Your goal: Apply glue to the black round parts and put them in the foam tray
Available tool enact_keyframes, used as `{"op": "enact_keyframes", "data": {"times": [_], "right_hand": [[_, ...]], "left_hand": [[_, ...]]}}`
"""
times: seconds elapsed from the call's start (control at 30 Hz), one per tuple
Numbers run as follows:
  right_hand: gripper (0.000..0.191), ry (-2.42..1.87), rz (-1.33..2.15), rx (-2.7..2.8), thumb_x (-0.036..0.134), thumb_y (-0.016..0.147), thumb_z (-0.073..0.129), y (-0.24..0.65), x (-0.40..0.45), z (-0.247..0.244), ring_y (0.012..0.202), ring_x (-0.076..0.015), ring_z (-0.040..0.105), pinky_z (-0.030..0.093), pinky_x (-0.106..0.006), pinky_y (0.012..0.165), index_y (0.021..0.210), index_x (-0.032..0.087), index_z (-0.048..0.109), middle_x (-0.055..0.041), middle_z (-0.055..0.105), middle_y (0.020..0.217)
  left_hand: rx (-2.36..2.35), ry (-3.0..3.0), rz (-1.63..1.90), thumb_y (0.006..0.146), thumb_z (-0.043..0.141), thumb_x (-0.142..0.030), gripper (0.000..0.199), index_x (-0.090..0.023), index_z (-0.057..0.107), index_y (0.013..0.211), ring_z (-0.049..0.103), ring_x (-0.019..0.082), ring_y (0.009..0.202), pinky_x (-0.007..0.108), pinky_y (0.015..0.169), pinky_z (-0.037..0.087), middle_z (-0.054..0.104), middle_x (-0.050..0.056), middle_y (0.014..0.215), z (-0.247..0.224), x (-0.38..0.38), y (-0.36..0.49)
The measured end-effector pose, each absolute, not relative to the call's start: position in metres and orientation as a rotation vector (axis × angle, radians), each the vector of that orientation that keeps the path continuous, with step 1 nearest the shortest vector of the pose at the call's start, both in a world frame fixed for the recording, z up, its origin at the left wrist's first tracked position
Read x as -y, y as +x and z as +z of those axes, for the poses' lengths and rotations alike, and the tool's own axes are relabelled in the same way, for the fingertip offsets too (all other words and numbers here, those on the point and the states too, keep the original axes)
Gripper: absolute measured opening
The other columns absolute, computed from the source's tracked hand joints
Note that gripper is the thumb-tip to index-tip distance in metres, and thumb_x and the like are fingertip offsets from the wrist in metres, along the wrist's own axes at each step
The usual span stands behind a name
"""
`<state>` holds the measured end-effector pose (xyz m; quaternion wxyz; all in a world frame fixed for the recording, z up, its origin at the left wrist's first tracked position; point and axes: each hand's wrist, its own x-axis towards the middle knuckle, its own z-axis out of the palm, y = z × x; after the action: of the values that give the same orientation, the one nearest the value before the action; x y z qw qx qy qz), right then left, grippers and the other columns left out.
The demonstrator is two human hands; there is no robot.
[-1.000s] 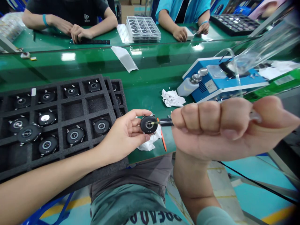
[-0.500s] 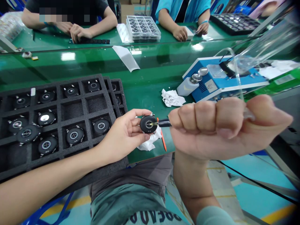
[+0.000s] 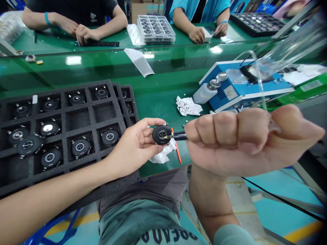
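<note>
Between the thumb and fingers of my left hand (image 3: 136,146) is a round black watch body (image 3: 161,133), its sensor side facing me. My right hand (image 3: 240,136) is wrapped in a fist round a dark dispensing syringe (image 3: 179,135). The syringe's thin yellowish needle reaches the lower part of the sensor ring; whether it touches I cannot tell. Most of the syringe is hidden in the fist, and a clear tube (image 3: 260,85) runs up from it. To the left, a black foam tray (image 3: 76,117) carries several similar watch bodies, one of them (image 3: 30,145) lying across a divider.
A blue dispenser machine (image 3: 245,86) and a white pump bottle (image 3: 205,92) stand at the right. Crumpled tissue (image 3: 188,106) and an orange stick (image 3: 177,148) lie on the green bench. Two people's hands work across the bench, near a clear compartment box (image 3: 156,30).
The needle tip has shifted slightly down and right over the watch back. My right fist has moved a little to the right; my left hand stays almost still.
</note>
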<state>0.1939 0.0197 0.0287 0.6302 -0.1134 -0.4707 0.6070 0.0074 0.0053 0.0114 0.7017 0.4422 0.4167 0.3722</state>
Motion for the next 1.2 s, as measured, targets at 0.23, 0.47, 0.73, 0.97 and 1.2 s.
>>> {"op": "enact_keyframes", "data": {"times": [0.23,0.47,0.73,0.97,1.2], "right_hand": [[0.064,-0.273,1.385,1.051,0.043,0.103,0.049,0.193,-0.018,0.03,0.041,-0.0088,0.016,0.027,-0.029,0.044,0.047,0.02,0.027,0.0071,0.018,0.043],[0.065,-0.281,1.381,1.057,0.043,0.1,0.053,0.193,-0.018,0.03,0.041,-0.0084,0.015,0.025,-0.03,0.044,0.047,0.02,0.024,0.0071,0.017,0.043],[0.065,-0.293,1.377,1.056,0.043,0.1,0.054,0.194,-0.018,0.029,0.04,-0.0082,0.014,0.023,-0.03,0.043,0.047,0.019,0.025,0.0072,0.016,0.043],[0.064,-0.285,1.382,1.048,0.042,0.1,0.055,0.194,-0.019,0.029,0.041,-0.0083,0.014,0.025,-0.03,0.044,0.048,0.02,0.024,0.0075,0.016,0.043],[0.064,-0.29,1.368,0.994,0.038,0.096,0.059,0.185,-0.019,0.033,0.041,-0.0086,0.012,0.021,-0.03,0.043,0.048,0.02,0.02,0.0081,0.01,0.045]], "left_hand": [[-0.923,0.99,0.834,0.075,0.073,0.002,0.052,-0.016,0.057,0.12,0.075,0.012,0.088,0.022,0.078,0.057,0.078,0.005,0.107,0.013,-0.005,0.006],[-0.912,1.007,0.824,0.077,0.073,0.001,0.052,-0.016,0.055,0.122,0.076,0.013,0.09,0.023,0.078,0.057,0.078,0.007,0.113,0.01,-0.005,0.006],[-0.921,1.005,0.825,0.077,0.073,0.001,0.051,-0.016,0.056,0.122,0.075,0.012,0.09,0.022,0.078,0.057,0.078,0.007,0.113,0.011,-0.006,0.007],[-0.913,1.014,0.831,0.077,0.074,0.0,0.052,-0.017,0.056,0.122,0.076,0.013,0.091,0.023,0.08,0.058,0.078,0.006,0.112,0.01,-0.005,0.006],[-0.921,1.016,0.834,0.075,0.075,0.001,0.052,-0.017,0.057,0.121,0.076,0.014,0.09,0.024,0.08,0.058,0.078,0.002,0.102,0.009,-0.004,0.008]]}}
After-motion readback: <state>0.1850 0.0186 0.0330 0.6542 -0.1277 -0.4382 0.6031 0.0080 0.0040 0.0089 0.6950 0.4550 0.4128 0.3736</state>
